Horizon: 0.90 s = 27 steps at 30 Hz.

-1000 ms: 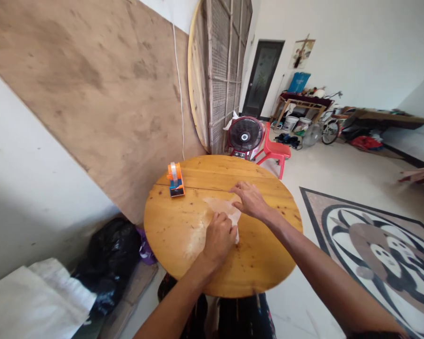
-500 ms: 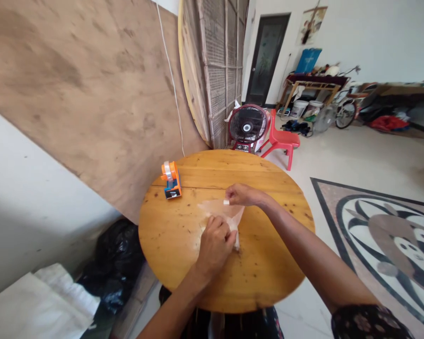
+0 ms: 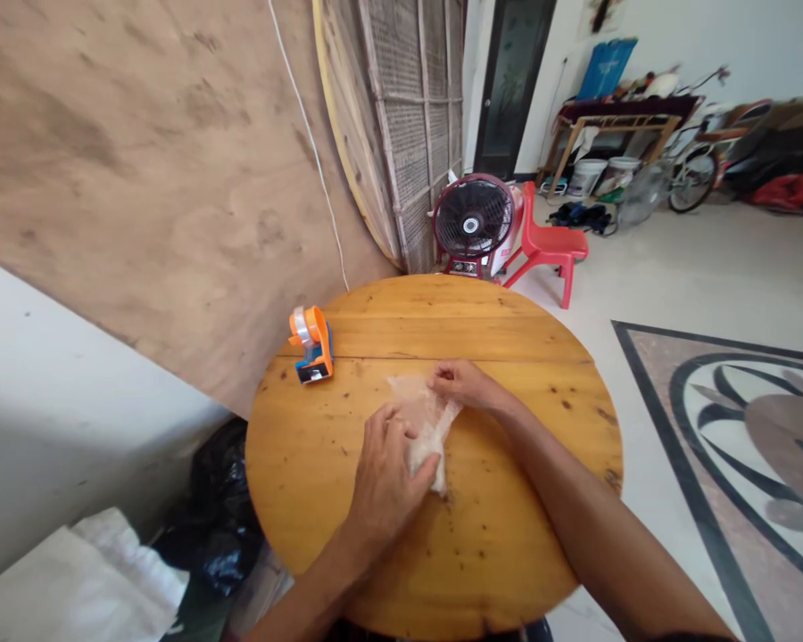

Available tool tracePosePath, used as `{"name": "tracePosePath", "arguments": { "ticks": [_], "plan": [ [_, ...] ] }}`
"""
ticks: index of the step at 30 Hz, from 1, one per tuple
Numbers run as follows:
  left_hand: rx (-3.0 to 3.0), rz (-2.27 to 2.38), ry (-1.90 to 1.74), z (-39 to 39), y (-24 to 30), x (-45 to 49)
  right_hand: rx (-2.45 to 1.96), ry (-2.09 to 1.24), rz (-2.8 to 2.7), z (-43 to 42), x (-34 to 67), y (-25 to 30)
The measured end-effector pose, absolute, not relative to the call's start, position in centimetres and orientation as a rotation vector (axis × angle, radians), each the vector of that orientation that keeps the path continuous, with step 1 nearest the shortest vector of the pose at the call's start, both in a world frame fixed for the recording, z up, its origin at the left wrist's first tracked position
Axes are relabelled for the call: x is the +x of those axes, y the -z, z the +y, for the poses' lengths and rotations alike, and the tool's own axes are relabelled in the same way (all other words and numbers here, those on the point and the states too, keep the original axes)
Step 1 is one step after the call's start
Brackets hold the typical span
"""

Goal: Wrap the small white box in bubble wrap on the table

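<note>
A clear plastic bag (image 3: 427,442), crumpled and with something whitish in its lower part, lies on the round wooden table (image 3: 509,553). My left hand (image 3: 386,464) grips it from the left, fingers bent over one side and thumb pressing the other. Beyond it, my right hand (image 3: 467,385) is closed in a pinch at the bag's far right edge, where a strip of the film stretches toward the fingers. An orange and blue tape dispenser (image 3: 312,343) with a roll of clear tape stands at the table's far left, apart from both hands.
Behind the table stand a dark red fan (image 3: 474,223) and a red plastic chair (image 3: 552,241). A wooden board (image 3: 174,160) leans along the left side. Black plastic bags (image 3: 218,508) and a white sack (image 3: 73,580) lie at lower left.
My left hand has opened its thumb and fingers wider around the bag. The small white piece at my right fingertips no longer shows. The camera view has shifted slightly.
</note>
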<state>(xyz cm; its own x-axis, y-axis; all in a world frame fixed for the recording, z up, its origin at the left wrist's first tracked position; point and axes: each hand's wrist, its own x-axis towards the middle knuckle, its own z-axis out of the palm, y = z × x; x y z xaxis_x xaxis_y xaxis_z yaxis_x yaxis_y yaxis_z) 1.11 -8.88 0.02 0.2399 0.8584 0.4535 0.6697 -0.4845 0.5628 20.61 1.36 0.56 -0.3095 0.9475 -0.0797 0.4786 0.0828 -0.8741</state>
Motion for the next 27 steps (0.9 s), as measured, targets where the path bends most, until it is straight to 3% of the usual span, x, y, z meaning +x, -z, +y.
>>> {"name": "tracePosePath", "arguments": {
  "ticks": [15, 27],
  "plan": [
    [2.248, 1.051, -0.765, -5.4, -0.7, 0.5, -1.54, -0.935, -1.811, 2.1, 19.8, 0.2],
    [2.162, 0.941, -0.732, -4.7, 0.0, 0.3, -1.468, -1.193, -1.657, 2.2, 19.9, -0.7]
  ]
}}
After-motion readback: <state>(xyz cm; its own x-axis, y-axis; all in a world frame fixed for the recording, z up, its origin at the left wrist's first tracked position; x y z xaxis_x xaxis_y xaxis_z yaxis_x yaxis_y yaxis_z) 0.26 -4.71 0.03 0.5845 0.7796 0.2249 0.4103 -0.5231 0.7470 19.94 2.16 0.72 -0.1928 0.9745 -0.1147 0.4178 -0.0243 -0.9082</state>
